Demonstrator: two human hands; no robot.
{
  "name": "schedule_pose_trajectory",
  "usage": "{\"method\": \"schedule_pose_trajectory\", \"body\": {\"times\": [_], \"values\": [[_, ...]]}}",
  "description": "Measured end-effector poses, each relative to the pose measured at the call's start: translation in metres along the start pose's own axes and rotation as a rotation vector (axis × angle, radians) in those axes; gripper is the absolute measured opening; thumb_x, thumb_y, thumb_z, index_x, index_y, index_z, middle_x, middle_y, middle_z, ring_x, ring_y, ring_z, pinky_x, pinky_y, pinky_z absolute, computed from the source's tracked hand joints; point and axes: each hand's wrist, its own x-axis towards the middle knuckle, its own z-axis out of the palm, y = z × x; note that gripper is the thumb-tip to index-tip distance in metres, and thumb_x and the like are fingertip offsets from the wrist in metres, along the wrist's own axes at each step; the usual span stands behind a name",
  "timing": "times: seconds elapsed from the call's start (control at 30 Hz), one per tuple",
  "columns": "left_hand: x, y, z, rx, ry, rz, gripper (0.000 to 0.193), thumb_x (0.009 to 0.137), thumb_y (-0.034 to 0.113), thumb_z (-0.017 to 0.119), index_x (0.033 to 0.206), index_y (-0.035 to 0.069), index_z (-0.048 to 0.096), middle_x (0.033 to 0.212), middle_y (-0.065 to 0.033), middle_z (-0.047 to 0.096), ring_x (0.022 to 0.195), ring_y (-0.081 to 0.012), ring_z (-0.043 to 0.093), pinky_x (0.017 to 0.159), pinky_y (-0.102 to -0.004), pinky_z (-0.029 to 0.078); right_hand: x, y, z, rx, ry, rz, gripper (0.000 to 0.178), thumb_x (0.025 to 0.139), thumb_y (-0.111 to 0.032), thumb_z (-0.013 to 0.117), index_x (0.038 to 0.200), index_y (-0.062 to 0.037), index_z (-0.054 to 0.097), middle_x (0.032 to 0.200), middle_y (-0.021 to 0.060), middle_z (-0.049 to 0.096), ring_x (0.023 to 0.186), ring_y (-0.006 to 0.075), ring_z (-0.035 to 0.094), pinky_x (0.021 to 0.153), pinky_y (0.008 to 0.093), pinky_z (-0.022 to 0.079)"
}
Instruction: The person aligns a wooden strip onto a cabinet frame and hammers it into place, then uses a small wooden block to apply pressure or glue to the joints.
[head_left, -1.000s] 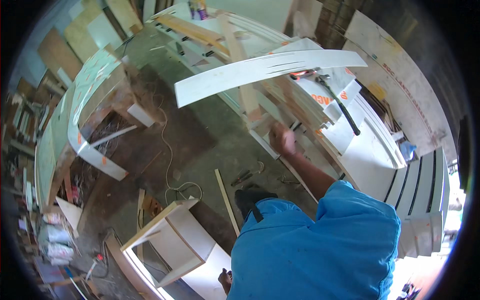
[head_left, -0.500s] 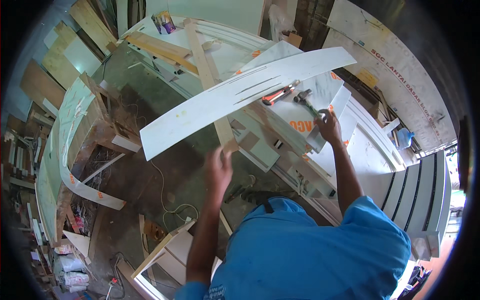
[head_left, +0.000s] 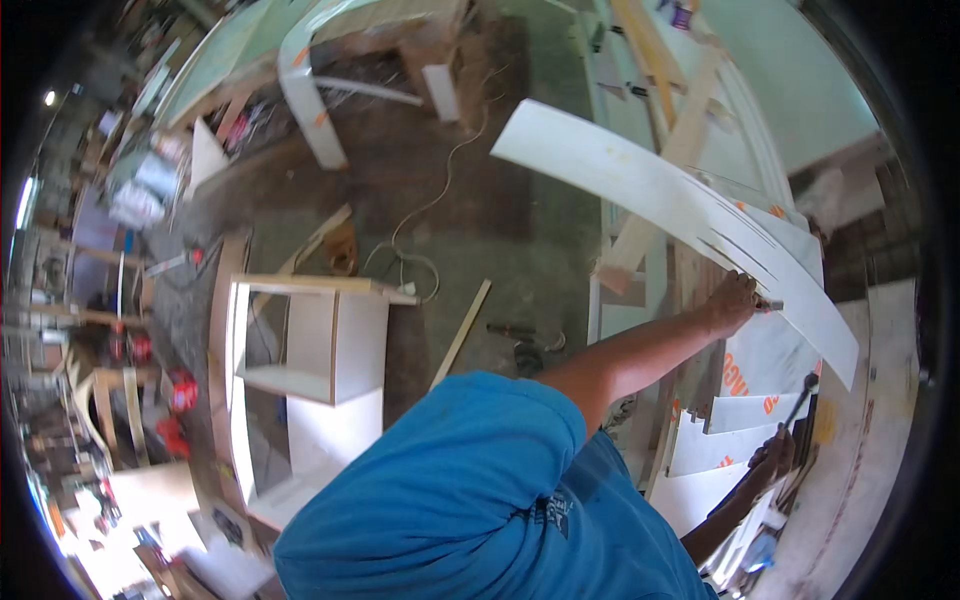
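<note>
My left hand (head_left: pixel 734 303) is closed round a utility knife (head_left: pixel 769 305), whose metal end sticks out past the fingers; most of its body is hidden in the grip. It is at the near edge of a long, curved white panel (head_left: pixel 630 185) with several dark slits cut through it. Lower right, my right hand (head_left: pixel 772 456) grips the handle of a hammer (head_left: pixel 808 385), its head pointing up and away. Under both hands lies a white sheet with orange printing (head_left: pixel 765 350).
A pale wooden board (head_left: pixel 690 120) passes beneath the curved panel. At left stands an open white cabinet frame (head_left: pixel 335 350). A thin cable (head_left: pixel 425 215) and a wooden strip (head_left: pixel 462 335) lie on the floor. Beyond is a curved workpiece (head_left: pixel 300 80).
The view has swung round, so the bench now sits at the right. My left hand has come from empty air to take the knife off the bench; the right hand keeps hold of the hammer.
</note>
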Motion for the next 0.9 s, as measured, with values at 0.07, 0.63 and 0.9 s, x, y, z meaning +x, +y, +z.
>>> {"method": "schedule_pose_trajectory", "body": {"times": [0.07,0.63,0.9], "values": [[-0.037,-0.007,-0.018,-0.14,-0.044,-0.142,0.033,0.089,0.029,0.064,0.103,-0.001,0.065,0.113,-0.0159,0.062,0.105,-0.0268,0.059,0.087,-0.0402,0.045,0.004,-0.04,0.032,0.078,-0.05,0.007,0.022,0.099,-0.021,0.058,0.114,-0.0061,0.064,0.066,-0.0075,0.04,0.049,0.0006,0.033,0.041,0.0183,0.026],[-0.756,0.01,-0.173,-1.133,1.516,-1.639,0.036,0.086,0.019,0.064,0.113,0.0,0.048,0.09,-0.0097,0.056,0.073,-0.0168,0.058,0.058,-0.0347,0.05,-0.281,-0.235,0.436,0.52,-1.245,0.068,0.027,0.095,-0.026,0.063,0.116,-0.0077,0.06,0.069,-0.0048,0.044,0.052,0.0055,0.038,0.046,0.0231,0.032],[-0.859,0.046,-0.156,-0.382,1.836,-2.11,0.043,0.097,0.037,0.053,0.112,-0.001,0.041,0.075,-0.0156,0.057,0.065,-0.0334,0.059,0.062,-0.0464,0.048,-0.511,-0.279,0.504,0.278,-1.774,0.041,0.023,0.094,-0.025,0.064,0.11,-0.0093,0.059,0.071,-0.0032,0.046,0.051,0.0057,0.04,0.045,0.0223,0.033]]}}
